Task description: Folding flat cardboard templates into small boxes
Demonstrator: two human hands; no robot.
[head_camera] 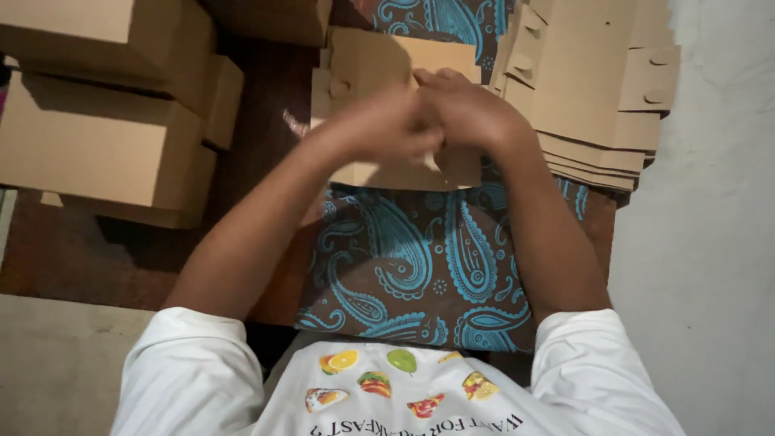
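Paisley cloth [420, 258] covering lap; left hand [379, 129], right hand [468, 109] both gripping flat cardboard blank [379, 60]; folded boxes [105, 137] sitting left, flat stack [597, 97] lying right.

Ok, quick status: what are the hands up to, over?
Left hand and right hand both pressing on a flat cardboard sheet. Flat stack on the right, folded boxes on the left. Nothing in the way.

I see a flat brown cardboard box blank [379, 73], partly folded, lying on paisley cloth beneath both hands.
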